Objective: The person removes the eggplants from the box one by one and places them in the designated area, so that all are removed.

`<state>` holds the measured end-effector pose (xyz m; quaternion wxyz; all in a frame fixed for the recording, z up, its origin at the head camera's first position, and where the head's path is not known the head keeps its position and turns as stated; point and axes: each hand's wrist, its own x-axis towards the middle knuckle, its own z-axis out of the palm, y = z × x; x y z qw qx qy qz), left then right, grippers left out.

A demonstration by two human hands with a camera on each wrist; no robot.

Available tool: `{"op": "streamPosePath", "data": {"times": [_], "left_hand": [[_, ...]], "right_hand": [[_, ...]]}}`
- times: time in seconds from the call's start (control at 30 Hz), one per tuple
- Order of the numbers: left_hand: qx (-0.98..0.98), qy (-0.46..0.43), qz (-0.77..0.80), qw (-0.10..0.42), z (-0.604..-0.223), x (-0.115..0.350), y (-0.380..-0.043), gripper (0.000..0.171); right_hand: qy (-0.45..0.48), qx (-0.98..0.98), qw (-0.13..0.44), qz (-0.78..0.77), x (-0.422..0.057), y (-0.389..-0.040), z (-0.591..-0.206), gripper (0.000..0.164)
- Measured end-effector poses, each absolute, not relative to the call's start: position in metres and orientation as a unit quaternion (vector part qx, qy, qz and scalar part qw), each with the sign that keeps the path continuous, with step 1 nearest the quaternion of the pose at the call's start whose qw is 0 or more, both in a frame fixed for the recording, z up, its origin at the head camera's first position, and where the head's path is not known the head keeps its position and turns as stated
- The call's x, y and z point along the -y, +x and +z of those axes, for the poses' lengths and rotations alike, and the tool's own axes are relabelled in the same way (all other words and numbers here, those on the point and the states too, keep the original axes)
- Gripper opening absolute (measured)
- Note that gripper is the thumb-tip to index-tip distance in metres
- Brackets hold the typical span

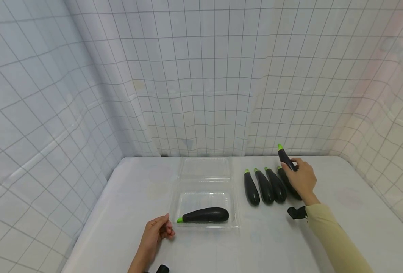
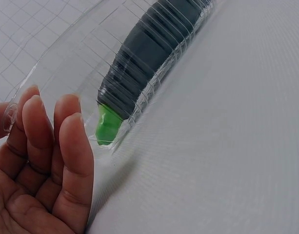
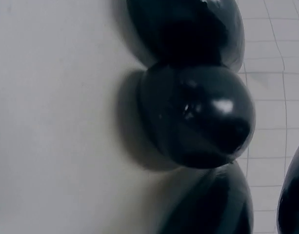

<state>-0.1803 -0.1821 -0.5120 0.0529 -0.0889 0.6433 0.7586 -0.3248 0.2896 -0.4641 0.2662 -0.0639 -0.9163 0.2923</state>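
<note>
My right hand (image 1: 301,177) grips a dark eggplant (image 1: 285,158) with a green stem end, held up over the right end of a row of eggplants (image 1: 264,186) on the table. One more eggplant (image 1: 206,215) lies on its side in the near half of an open clear plastic clamshell box (image 1: 235,206), its green tip to the left. At the box's near left corner, my left hand (image 1: 155,232) pinches the rim between thumb and fingers; the left wrist view shows the green stem (image 2: 109,125) beside the fingers. Rounded eggplant ends (image 3: 198,117) fill much of the right wrist view.
The box's lid (image 1: 206,168) lies folded back toward the far table edge. A white cloth covers the table (image 1: 126,201). Grid-patterned curtains (image 1: 201,76) hang behind it and on both sides.
</note>
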Motion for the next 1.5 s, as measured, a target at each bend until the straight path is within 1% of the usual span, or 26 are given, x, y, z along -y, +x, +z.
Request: {"op": "streamPosePath", "data": {"times": [0.2, 0.57, 0.67, 1.1, 1.5], "left_hand": [[-0.645, -0.089, 0.757, 0.054, -0.513, 0.182, -0.181, 0.035], [-0.641, -0.087, 0.761, 0.053, -0.513, 0.182, -0.181, 0.035], [-0.643, -0.085, 0.759, 0.053, -0.513, 0.182, -0.181, 0.036], [-0.639, -0.083, 0.762, 0.053, -0.511, 0.182, -0.180, 0.035], [-0.643, -0.082, 0.759, 0.053, -0.511, 0.182, -0.180, 0.036]], "right_hand": [[-0.099, 0.926, 0.223, 0.289, -0.299, -0.321, -0.468, 0.056], [-0.144, 0.928, 0.202, 0.277, -0.313, -0.317, -0.472, 0.059], [-0.150, 0.930, 0.193, 0.274, -0.316, -0.315, -0.473, 0.059], [-0.174, 0.941, 0.123, 0.263, -0.329, -0.313, -0.485, 0.065], [-0.183, 0.944, 0.076, 0.263, -0.330, -0.313, -0.488, 0.070]]}}
